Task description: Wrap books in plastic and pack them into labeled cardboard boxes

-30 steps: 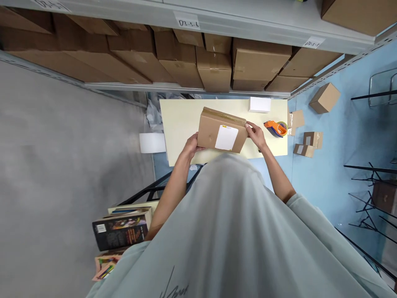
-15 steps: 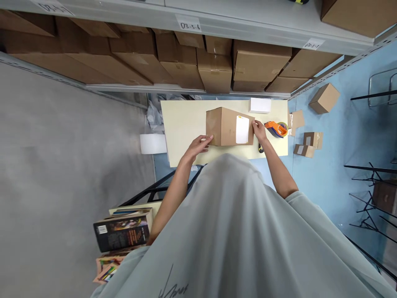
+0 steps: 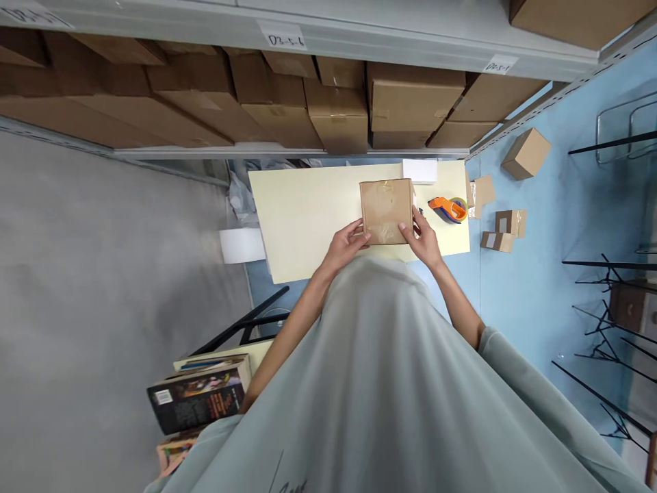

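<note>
A brown cardboard box [image 3: 386, 205] with clear tape across it is between my hands, over the pale yellow table [image 3: 302, 219]. My left hand [image 3: 349, 243] grips its lower left edge, fingers at the side. On the right side, my right hand [image 3: 421, 236] wraps the edge, with the thumb on the taped face. A sliver of the white label shows at the box's right edge. To the right of the box lies an orange tape dispenser [image 3: 445, 208], and behind it a small white box [image 3: 419, 171] sits at the table's back edge.
Cardboard boxes [image 3: 336, 116] fill the grey metal shelf [image 3: 205, 20] above the table's back. Several small cartons [image 3: 526, 154] lie on the blue floor to the right. A white roll [image 3: 242, 245] stands left of the table, and a stack of books [image 3: 200, 397] is at lower left.
The box has been turned, so its taped square face shows instead of the long labelled side. My right hand has come in closer to my left. The view has shifted slightly.
</note>
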`<state>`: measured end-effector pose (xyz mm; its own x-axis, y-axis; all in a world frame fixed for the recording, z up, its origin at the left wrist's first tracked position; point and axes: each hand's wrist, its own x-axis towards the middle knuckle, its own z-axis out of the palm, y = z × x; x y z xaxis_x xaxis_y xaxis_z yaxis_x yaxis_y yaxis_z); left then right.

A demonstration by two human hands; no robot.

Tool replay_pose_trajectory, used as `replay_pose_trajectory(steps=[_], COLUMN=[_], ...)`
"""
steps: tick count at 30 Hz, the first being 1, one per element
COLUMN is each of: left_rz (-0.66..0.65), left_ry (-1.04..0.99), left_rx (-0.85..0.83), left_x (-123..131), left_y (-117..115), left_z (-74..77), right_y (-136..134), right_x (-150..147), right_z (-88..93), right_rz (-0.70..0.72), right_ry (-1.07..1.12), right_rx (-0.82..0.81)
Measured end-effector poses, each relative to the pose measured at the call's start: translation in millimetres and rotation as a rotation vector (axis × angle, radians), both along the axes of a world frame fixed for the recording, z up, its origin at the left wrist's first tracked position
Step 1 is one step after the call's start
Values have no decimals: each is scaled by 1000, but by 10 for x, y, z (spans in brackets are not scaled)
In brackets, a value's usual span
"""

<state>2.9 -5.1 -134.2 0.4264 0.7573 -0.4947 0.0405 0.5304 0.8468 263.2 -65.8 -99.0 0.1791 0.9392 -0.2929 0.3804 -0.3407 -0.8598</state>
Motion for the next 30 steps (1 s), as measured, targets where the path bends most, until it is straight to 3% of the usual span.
replay_pose_trajectory(steps=[5,9,14,21,30], left_rz=[63,124,179,234,225], left_ry=[157,269,328,406,239], left_rx=[189,244,240,208,40], left_x=[-128,-230,-256,-144,-265], left_y=[-26,20,120,159,146], left_z=[125,165,120,129,238], right_y=[114,223,340,389,60], right_x=[-18,-147,-250,-174,-162], right_z=[-29,-143,-272,-301,-315], right_rz=[3,29,32,70,25], right_ry=[239,342,302,299,335], right_rx=[15,23,45,30,-12])
